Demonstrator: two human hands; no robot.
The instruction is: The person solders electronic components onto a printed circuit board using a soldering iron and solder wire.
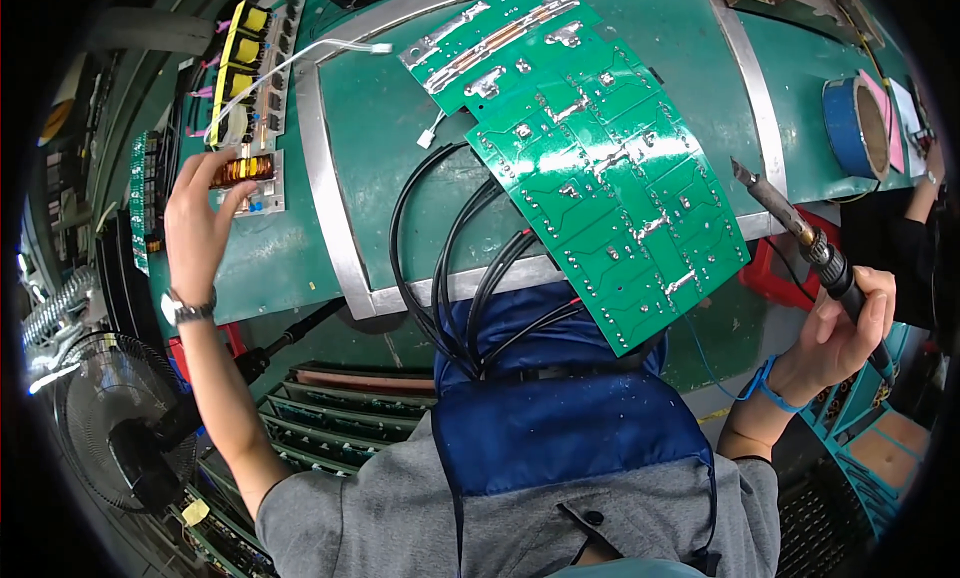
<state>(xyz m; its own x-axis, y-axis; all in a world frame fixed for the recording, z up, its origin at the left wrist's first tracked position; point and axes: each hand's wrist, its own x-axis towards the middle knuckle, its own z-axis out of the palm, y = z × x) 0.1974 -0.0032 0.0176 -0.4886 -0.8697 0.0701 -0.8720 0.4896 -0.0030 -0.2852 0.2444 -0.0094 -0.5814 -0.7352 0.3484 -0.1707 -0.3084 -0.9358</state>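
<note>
My left hand [196,223] reaches to the left side of the bench, its thumb and fingers closed around a copper-wound coil [247,169] on a small circuit board assembly [268,193]. In my right hand [850,323] is a soldering iron [812,243], its broad tip raised to the right of a large green circuit board [610,168]. Solder side up, that board lies across the metal frame and overhangs the bench's near edge. Black cables [440,253] run from beneath it down toward my blue apron [570,428]. A white connector lead [350,46] crosses the frame's upper left.
A metal frame [335,208] borders the green bench mat. At the right stands a roll of blue tape [850,128], with another person's arm [925,193] beyond it. A fan [120,418] is at lower left, beside racks of boards [340,408]. A red stool [795,268] shows under the bench.
</note>
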